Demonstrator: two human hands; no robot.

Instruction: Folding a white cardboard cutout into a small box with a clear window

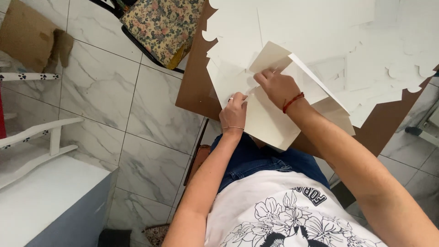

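Observation:
A cream card sheet (pixel 270 121), partly folded into a box shape, lies at the near edge of a brown table (pixel 194 87). My left hand (pixel 233 112), with a ring and a thin bracelet, grips the sheet's left edge. My right hand (pixel 276 87), with a red cord at the wrist, presses a folded flap (pixel 270 56) down with its fingertips. A raised panel (pixel 315 82) of the same sheet stands to the right of that hand.
Several flat white card cut-outs (pixel 320 27) with scalloped edges cover the table beyond the hands. A floral cushioned chair (pixel 160 25) stands at the table's left. White furniture (pixel 41 192) and a cardboard piece (pixel 27 34) sit on the marble tile floor.

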